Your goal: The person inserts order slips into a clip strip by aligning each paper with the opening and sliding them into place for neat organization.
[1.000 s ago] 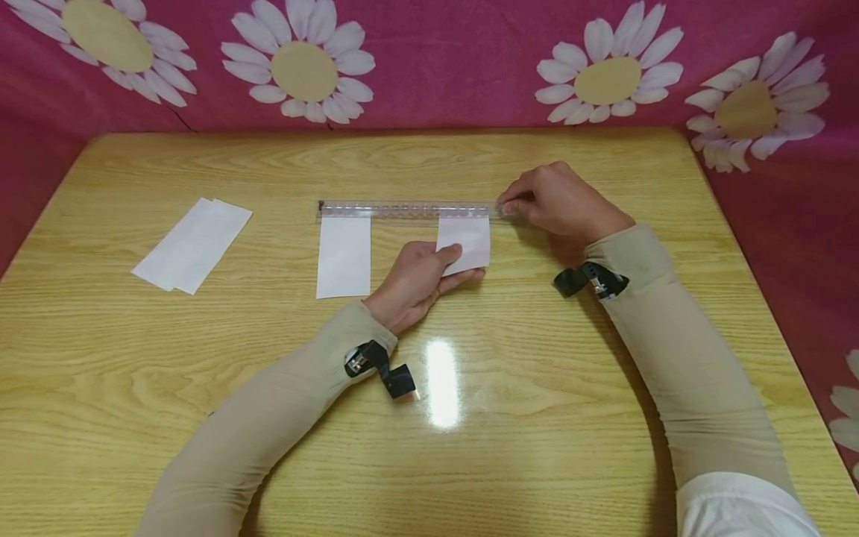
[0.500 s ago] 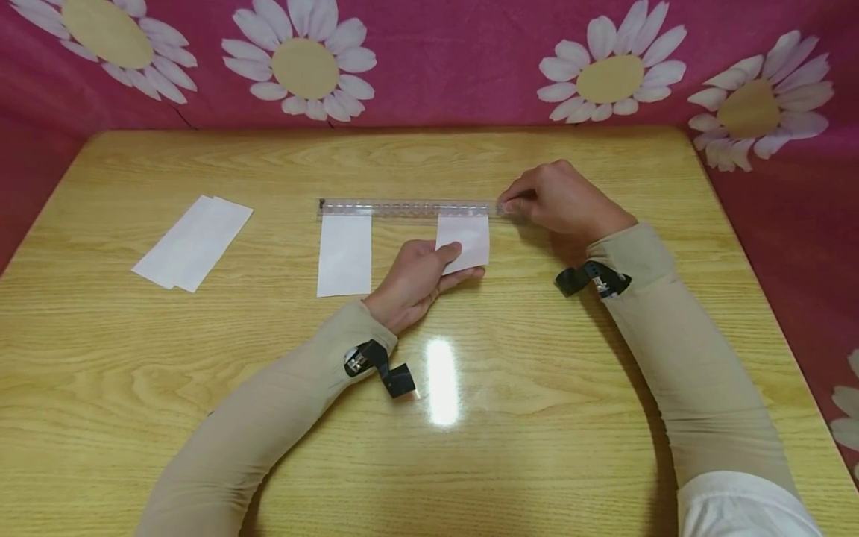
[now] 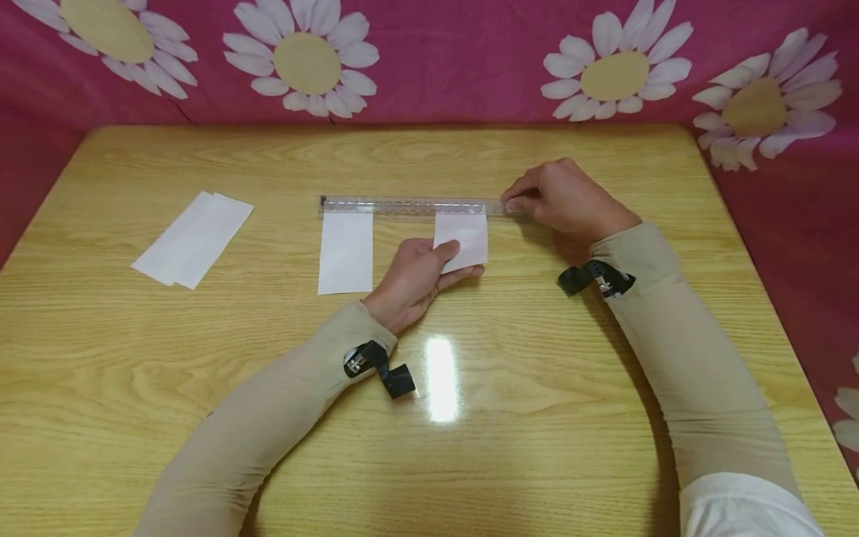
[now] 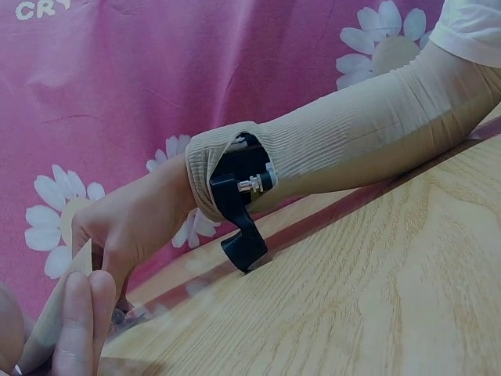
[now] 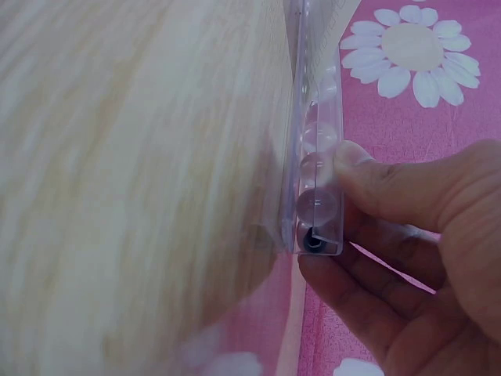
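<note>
A clear plastic ticket rail point(image 3: 416, 206) with see-through balls in a row lies across the far half of the table. My right hand point(image 3: 562, 195) pinches its right end between thumb and fingers; the right wrist view shows the balls point(image 5: 316, 168) and a dark piece at that end. My left hand point(image 3: 421, 280) holds a white paper slip point(image 3: 466, 230), thumb on top and fingers beneath. This slip's far edge meets the rail near its right end. Another white slip point(image 3: 346, 257) hangs from the rail's left part, lying on the table.
Two overlapping white slips point(image 3: 194, 240) lie at the left of the wooden table point(image 3: 537, 418). A pink cloth point(image 3: 456, 67) with daisies rises behind the table and along its sides. Light glares off the tabletop near the middle.
The slip in my left hand has shifted slightly left along the rail, nearer the other slip. My right hand keeps its pinch on the rail's end. The head view has tilted a little.
</note>
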`<state>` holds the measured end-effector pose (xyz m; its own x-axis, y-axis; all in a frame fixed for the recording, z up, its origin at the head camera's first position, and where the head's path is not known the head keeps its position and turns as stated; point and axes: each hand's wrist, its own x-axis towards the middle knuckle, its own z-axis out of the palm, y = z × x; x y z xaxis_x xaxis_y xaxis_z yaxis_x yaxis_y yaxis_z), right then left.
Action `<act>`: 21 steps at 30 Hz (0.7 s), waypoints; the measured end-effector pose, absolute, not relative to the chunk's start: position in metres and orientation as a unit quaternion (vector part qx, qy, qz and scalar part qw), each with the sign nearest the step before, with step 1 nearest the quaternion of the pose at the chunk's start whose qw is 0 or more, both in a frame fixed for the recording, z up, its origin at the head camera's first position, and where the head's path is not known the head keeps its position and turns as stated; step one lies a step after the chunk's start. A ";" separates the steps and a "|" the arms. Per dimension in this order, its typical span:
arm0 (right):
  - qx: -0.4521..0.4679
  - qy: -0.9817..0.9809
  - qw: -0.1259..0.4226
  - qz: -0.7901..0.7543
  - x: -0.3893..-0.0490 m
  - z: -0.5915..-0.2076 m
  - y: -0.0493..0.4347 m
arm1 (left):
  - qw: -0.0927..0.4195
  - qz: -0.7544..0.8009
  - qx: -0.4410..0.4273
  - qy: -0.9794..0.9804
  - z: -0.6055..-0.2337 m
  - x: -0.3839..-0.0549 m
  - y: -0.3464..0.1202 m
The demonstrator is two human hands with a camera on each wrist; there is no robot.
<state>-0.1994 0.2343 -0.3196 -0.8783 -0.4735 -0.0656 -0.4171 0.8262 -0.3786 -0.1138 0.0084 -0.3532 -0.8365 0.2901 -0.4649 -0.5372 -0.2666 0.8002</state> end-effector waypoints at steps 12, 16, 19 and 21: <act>-0.241 0.951 0.070 -0.179 -0.199 -0.320 0.234 | 0.256 0.793 -0.104 0.543 -0.352 -0.112 0.006; -0.240 0.952 0.069 -0.178 -0.200 -0.321 0.234 | 0.250 0.798 -0.099 0.539 -0.353 -0.111 0.005; -0.236 0.953 0.069 -0.178 -0.200 -0.321 0.234 | 0.248 0.799 -0.098 0.539 -0.353 -0.111 0.005; -0.236 0.953 0.069 -0.178 -0.199 -0.320 0.234 | 0.248 0.798 -0.099 0.540 -0.353 -0.111 0.005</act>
